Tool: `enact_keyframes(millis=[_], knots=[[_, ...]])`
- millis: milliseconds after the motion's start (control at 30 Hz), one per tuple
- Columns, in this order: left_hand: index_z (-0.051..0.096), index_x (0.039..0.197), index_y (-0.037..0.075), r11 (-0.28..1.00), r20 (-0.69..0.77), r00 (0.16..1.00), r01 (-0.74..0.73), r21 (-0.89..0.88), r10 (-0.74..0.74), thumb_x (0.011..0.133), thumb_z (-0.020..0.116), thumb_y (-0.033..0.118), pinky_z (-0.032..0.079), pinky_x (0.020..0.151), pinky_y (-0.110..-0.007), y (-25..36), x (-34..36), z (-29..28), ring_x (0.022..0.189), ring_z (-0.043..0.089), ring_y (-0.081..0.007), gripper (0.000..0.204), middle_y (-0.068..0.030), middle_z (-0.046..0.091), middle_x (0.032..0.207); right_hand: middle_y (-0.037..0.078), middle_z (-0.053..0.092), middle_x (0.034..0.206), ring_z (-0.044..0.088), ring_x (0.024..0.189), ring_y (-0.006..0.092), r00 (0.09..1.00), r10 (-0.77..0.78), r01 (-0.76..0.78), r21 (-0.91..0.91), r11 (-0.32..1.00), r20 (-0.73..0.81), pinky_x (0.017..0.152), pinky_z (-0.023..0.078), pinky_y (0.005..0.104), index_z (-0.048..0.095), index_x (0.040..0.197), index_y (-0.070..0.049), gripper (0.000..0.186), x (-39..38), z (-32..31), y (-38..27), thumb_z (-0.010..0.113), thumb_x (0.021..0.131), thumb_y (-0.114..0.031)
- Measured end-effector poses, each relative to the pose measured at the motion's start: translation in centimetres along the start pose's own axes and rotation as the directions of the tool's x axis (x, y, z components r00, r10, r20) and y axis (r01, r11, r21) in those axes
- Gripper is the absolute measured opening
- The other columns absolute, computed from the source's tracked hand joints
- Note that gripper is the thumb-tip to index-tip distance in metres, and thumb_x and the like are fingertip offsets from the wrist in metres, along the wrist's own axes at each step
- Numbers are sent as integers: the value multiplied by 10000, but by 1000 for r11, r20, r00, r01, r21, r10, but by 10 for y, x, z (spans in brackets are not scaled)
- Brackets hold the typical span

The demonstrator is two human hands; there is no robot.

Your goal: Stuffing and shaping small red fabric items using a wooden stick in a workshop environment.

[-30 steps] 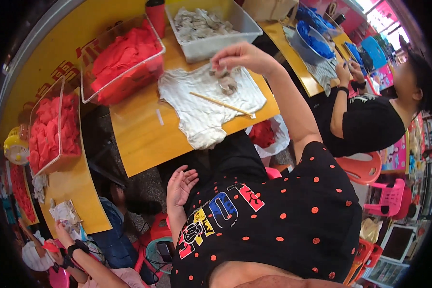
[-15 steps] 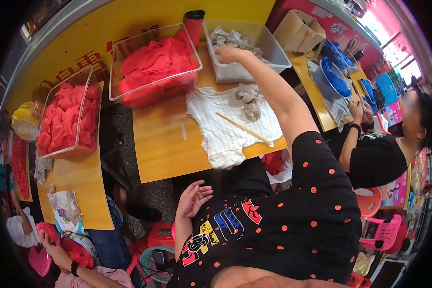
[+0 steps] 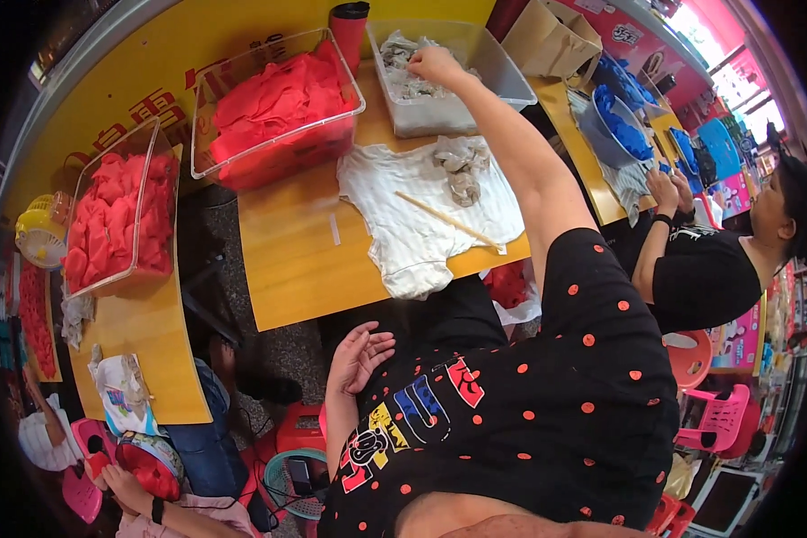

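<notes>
My right hand [image 3: 429, 65] reaches into the clear plastic bin [image 3: 511, 90] at the back, among crumpled grey-beige pieces [image 3: 403, 49]. Its fingers are bent together, and whatever they may hold is hidden. Under my outstretched arm, a white cloth garment [image 3: 377, 197] lies on the wooden table [image 3: 287, 278], with a thin wooden stick [image 3: 435, 215] and a crumpled grey-beige bundle [image 3: 462, 170] on it. My left hand [image 3: 363, 354] rests palm up by my lap, fingers loosely curled and apart, holding nothing.
Two bins of red fabric [image 3: 278, 108] [image 3: 117, 215] stand left, a red tumbler [image 3: 348, 36] behind. A paper bag [image 3: 547, 45] and blue basins [image 3: 619, 125] are right. A co-worker [image 3: 699, 278] sits right; another's hands [image 3: 121, 480] hold red material at lower left.
My right hand has risen from above the white garment to the bin behind it and stayed there, shifting slightly. The view shifted too. My left hand remains by my lap.
</notes>
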State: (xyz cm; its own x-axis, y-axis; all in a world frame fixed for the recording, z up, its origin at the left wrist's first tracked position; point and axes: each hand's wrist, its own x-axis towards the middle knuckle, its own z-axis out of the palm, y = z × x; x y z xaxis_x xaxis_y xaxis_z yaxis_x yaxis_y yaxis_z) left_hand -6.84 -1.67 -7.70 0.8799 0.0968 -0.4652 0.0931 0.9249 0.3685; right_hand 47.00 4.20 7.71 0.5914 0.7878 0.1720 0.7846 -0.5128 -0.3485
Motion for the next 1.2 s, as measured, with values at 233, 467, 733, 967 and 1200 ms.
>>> enact_keyframes(millis=[233, 467, 733, 967, 1200], knots=[[431, 1203, 8, 998, -34, 999, 27, 65, -25, 916, 514, 189, 504, 851, -423, 2, 1, 4, 962, 604, -290, 350, -193, 594, 1040, 100, 671, 781, 638, 676, 192, 948, -291, 317, 398, 861, -126, 666, 498, 322, 683, 866, -69, 229, -51, -43, -104, 632, 767, -268], [467, 1181, 13, 999, 3, 1000, 11, 37, -11, 921, 506, 162, 506, 843, -406, 0, -2, 4, 979, 597, -286, 303, -200, 590, 1055, 163, 657, 889, 639, 827, 296, 851, -525, 517, 140, 844, 19, 720, 509, 385, 671, 913, -33, 227, -13, 19, -167, 600, 778, -201], [459, 1179, 12, 997, 16, 1000, 0, 71, -1, 933, 482, 165, 507, 835, -370, -2, -2, 3, 968, 600, -266, 291, -192, 592, 1046, 128, 642, 1029, 618, 955, 313, 907, -290, 409, -470, 782, 307, 779, 507, 420, 652, 907, -58, 205, 40, 80, -154, 491, 817, -146], [474, 1160, 9, 996, -31, 1000, 2, 84, 0, 928, 488, 156, 518, 810, -362, -1, -2, 4, 942, 610, -256, 274, -184, 600, 1025, 104, 649, 902, 616, 897, 290, 869, -378, 495, -539, 681, 320, 718, 502, 419, 653, 862, -118, 140, 44, 41, -161, 586, 766, -194], [492, 1129, 6, 995, -6, 1000, -13, 102, 13, 929, 492, 162, 517, 810, -361, -5, 0, 4, 942, 609, -253, 253, -180, 600, 1028, 143, 639, 1001, 595, 945, 315, 883, -435, 468, -308, 828, 174, 786, 483, 392, 651, 1040, -100, 286, 24, -4, -134, 538, 864, -296]])
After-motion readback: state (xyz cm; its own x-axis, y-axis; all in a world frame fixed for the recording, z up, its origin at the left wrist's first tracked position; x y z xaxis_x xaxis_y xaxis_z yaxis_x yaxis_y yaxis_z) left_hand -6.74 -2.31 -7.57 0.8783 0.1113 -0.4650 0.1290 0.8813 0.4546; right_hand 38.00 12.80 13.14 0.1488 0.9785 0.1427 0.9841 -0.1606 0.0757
